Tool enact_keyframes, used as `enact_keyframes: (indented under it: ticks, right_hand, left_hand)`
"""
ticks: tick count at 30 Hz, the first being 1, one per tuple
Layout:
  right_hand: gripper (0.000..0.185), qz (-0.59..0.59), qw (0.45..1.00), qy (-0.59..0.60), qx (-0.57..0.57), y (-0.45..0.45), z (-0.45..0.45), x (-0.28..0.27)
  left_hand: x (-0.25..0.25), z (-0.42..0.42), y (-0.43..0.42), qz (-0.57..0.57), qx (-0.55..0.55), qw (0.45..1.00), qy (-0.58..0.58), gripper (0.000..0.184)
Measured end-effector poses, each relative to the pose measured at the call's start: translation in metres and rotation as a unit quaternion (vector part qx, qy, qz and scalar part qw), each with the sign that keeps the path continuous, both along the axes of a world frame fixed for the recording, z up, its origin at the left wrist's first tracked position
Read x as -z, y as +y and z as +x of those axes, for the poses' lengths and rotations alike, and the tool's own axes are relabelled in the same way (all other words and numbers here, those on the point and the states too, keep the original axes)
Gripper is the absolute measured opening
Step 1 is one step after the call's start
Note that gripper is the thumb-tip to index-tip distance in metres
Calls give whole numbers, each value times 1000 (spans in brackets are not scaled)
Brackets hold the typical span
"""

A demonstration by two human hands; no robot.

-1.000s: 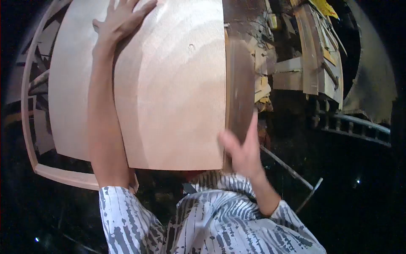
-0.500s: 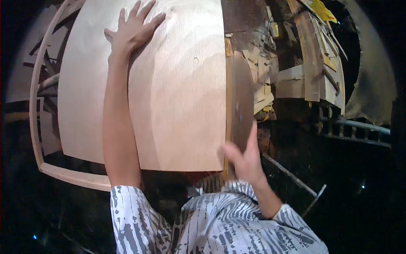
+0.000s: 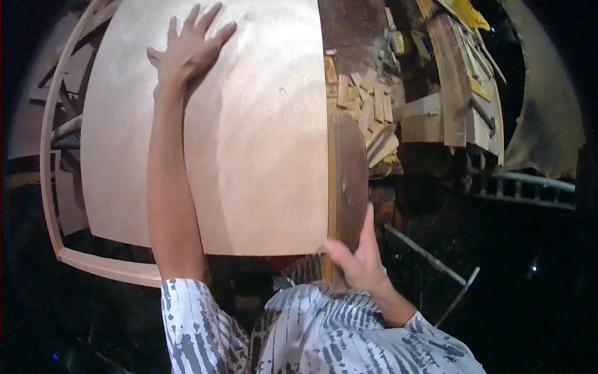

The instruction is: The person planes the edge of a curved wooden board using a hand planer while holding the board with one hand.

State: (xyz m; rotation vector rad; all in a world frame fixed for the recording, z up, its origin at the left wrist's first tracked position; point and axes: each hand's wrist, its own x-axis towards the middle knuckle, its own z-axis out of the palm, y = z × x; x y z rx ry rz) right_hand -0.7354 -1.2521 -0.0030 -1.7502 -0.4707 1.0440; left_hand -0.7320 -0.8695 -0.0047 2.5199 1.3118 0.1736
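My left hand (image 3: 187,53) lies flat on a large pale plywood sheet (image 3: 268,168), fingers spread toward its far side. A dark brown board (image 3: 352,168) with a lighter wood edge stands along the right edge of the sheet. At the board's near end is my right hand (image 3: 360,265), its thumb on the left side and its fingers along the right side, with the board between them. The fingertips are partly hidden. Under the sheet a pale wooden frame (image 3: 109,265) sticks out at the left and front.
Several wood offcuts (image 3: 370,103) lie heaped beyond the brown board. Farther right are stacked boards (image 3: 458,81) with a yellow piece (image 3: 470,14) on top. A metal ladder-like rack (image 3: 523,190) and a thin bar (image 3: 427,255) stand at the right in the dark.
My right hand and the brown board have moved toward my body along the sheet's edge, uncovering more offcuts. My left hand stays flat on the plywood. The view has shifted slightly.
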Motion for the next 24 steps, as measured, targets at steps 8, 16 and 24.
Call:
enact_keyframes:
  ticks: [8, 16, 24]
  right_hand:
    - [67, 65, 984, -167, -3, 187, 166, 37]
    - [94, 17, 998, 65, 4, -37, -32, -13]
    - [72, 105, 979, -173, 10, 191, 170, 42]
  left_hand:
    - [5, -4, -1, -4, 6, 1000, -5, 69]
    - [6, 1, 5, -23, -5, 1000, 15, 69]
    - [2, -5, 0, -17, -2, 1000, -8, 69]
